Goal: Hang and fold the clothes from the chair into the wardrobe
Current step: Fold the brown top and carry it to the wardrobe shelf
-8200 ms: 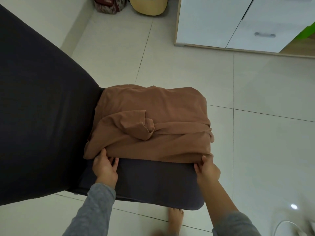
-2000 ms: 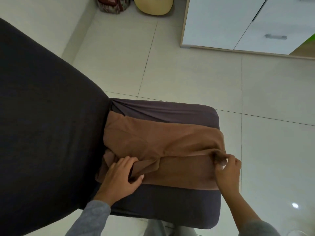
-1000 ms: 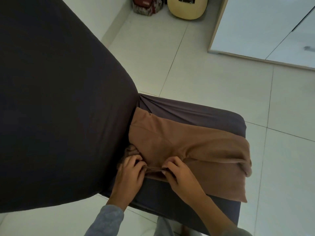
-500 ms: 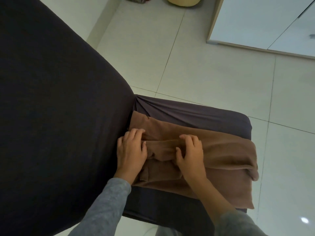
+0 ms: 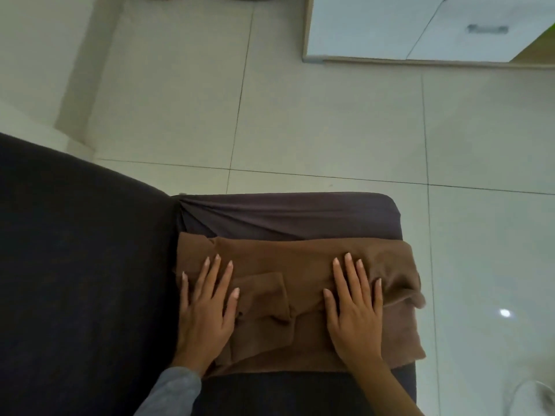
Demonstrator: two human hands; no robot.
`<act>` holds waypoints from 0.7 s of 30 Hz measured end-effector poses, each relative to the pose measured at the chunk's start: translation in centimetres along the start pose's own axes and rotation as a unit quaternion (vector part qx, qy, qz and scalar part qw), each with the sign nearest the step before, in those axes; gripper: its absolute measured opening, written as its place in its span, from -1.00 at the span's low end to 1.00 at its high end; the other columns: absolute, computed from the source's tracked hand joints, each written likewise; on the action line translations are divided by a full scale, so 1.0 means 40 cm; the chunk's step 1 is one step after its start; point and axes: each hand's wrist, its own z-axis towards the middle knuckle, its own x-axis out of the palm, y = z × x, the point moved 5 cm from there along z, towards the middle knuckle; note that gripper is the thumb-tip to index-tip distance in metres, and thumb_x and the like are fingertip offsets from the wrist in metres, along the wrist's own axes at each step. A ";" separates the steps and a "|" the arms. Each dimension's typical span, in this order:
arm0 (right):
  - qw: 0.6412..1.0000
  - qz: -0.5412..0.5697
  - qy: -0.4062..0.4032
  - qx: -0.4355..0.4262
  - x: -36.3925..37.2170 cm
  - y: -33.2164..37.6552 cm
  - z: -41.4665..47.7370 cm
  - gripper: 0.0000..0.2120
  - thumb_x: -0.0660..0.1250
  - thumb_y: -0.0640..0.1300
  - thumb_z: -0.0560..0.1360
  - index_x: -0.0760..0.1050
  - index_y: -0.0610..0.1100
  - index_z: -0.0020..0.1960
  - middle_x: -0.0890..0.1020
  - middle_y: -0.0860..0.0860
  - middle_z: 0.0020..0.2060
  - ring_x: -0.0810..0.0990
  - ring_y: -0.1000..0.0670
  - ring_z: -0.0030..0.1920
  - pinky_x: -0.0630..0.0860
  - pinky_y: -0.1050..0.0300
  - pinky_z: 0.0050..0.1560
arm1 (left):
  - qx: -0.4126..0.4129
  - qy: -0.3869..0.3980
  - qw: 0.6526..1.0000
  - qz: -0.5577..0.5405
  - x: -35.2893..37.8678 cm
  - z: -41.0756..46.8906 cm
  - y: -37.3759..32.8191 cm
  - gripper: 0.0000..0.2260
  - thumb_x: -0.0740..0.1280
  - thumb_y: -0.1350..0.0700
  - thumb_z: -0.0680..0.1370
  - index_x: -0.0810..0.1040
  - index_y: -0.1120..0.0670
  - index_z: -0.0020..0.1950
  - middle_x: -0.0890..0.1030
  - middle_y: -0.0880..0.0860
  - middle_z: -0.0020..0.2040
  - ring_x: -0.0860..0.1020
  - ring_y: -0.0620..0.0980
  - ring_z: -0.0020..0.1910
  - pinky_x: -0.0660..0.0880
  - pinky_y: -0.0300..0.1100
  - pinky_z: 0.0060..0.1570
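Note:
A brown garment (image 5: 282,259) lies folded into a long band across the seat of a dark-covered chair (image 5: 288,214). My left hand (image 5: 207,310) presses flat on its left end, fingers straight and spread, close to the chair back (image 5: 75,265). My right hand (image 5: 354,307) presses flat on the right half in the same way. A folded flap of the cloth shows between the two hands. The white wardrobe (image 5: 420,25) stands at the top right across the tiled floor.
Pale floor tiles (image 5: 300,115) stretch between the chair and the wardrobe. A wall base runs along the upper left. A white object (image 5: 534,397) shows at the bottom right corner.
Both hands have let go of the cloth's fold and spread flat on it; my right hand slid right. The garment went from a wide bundle to a narrow folded band.

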 end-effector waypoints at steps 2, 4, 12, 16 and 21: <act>0.996 0.036 -0.031 0.074 -0.017 -0.062 -0.004 -0.46 -0.18 0.20 0.60 0.01 0.00 0.52 0.16 0.01 0.48 -0.11 0.14 0.51 -0.16 0.04 0.50 | -0.030 -0.042 0.998 -0.030 -0.013 0.014 -0.020 -0.53 -0.04 -0.01 0.57 0.46 0.12 0.33 0.43 0.10 0.38 0.23 -0.02 0.43 -0.08 0.20 0.43; 0.988 0.081 -0.044 0.126 -0.027 -0.105 -0.008 -0.41 -0.24 0.26 0.57 -0.03 0.00 0.51 0.09 0.06 0.48 -0.10 0.15 0.49 -0.11 0.00 0.51 | -0.076 -0.084 0.992 -0.060 -0.035 0.025 -0.035 -0.54 0.00 0.06 0.49 0.52 0.16 0.23 0.47 0.13 0.33 0.27 0.01 0.42 -0.15 0.21 0.44; 0.846 0.337 -0.086 0.403 -0.048 -0.323 -0.038 -0.42 0.05 0.23 0.57 0.12 -0.02 0.49 0.24 -0.05 0.46 0.28 -0.09 0.42 0.27 -0.05 0.36 | 0.094 -0.075 0.981 -0.149 -0.016 0.088 -0.332 -0.66 0.08 0.09 0.56 0.50 0.13 0.24 0.46 0.08 0.33 0.19 -0.10 0.45 -0.13 -0.03 0.49; 0.754 0.422 0.045 0.501 -0.029 -0.367 -0.014 -0.39 0.09 0.26 0.54 0.14 -0.05 0.46 0.42 -0.17 0.33 0.43 -0.20 0.29 0.35 -0.10 0.29 | 0.182 0.018 0.980 -0.079 0.058 0.055 -0.470 -0.59 0.07 -0.01 0.59 0.30 0.02 0.44 0.28 0.03 0.47 0.09 -0.07 0.50 -0.08 0.04 0.47; 0.591 0.622 -0.005 0.515 -0.019 -0.430 0.042 -0.52 0.28 -0.23 0.53 0.22 -0.16 0.39 0.52 -0.18 0.09 0.52 -0.11 0.07 0.49 -0.01 0.14 | 0.129 0.046 0.991 -0.005 0.103 0.042 -0.502 -0.54 -0.16 -0.14 0.63 0.14 -0.05 0.50 0.18 0.01 0.52 0.05 -0.04 0.51 -0.09 0.03 0.44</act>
